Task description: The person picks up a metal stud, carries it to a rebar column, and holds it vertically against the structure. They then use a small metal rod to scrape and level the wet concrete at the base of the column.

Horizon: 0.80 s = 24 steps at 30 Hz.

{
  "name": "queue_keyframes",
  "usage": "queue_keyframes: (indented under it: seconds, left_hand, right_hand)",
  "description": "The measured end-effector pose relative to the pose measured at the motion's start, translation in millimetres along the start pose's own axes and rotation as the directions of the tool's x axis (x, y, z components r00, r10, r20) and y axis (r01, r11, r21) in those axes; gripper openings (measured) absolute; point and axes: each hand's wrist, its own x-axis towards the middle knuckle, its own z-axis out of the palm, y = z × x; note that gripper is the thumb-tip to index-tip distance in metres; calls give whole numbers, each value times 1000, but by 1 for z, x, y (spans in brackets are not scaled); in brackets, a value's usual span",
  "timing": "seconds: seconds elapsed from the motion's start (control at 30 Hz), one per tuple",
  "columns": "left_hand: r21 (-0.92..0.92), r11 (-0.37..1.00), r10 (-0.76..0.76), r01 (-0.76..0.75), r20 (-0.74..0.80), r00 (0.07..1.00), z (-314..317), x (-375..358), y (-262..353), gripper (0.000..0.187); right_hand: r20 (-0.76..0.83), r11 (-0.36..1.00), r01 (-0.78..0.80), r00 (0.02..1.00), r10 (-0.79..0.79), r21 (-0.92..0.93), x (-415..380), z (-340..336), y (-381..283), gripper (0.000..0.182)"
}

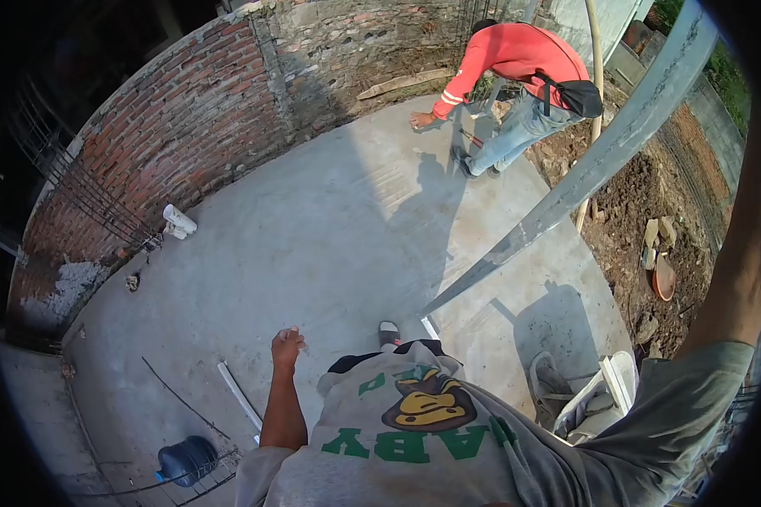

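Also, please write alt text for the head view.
The wearer's left hand, half curled, is over a concrete floor; the right arm is raised, its hand unseen. Ahead, a person in red bends near a brick wall, left of a metal beam.

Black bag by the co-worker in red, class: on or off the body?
On: the black bag sits at the waist of the co-worker, its strap showing.

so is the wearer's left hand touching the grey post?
No, a clear gap shows between the left hand and the grey post.
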Motion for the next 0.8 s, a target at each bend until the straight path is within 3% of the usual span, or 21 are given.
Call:
queue_keyframes:
  seconds: [0.17,0.37,0.47,0.57,0.6,0.63,0.7,0.8]
  left_hand:
    - [-49,997,54,-54,10,998,38,60,72,39]
    - [51,995,-95,90,104,990,81,158,97,40]
    - [-43,992,-118,121,61,991,99,220,146,34]
    - [100,994,30,-44,137,990,119,320,206,43]
    - [168,968,162,-189,161,974,133,341,239,50]
    - [235,910,301,-342,195,934,149,366,293,57]
    - [338,830,346,-443,310,886,187,364,424,72]
    - [217,744,484,-633,478,733,263,387,558,82]
  right_hand:
    - [-3,999,-44,999,44,-21,81,56,28,44]
    - [-63,994,-104,993,102,-39,162,122,70,44]
    - [-104,990,-125,988,118,-68,204,159,85,43]
    - [-138,982,-163,979,149,-95,250,196,98,43]
    - [-149,978,-178,976,162,-104,266,206,102,43]
    - [-163,975,-193,971,175,-106,279,215,107,43]
    - [-189,965,-236,959,212,-118,308,230,119,42]
    - [-225,953,-269,946,234,-138,345,251,136,42]
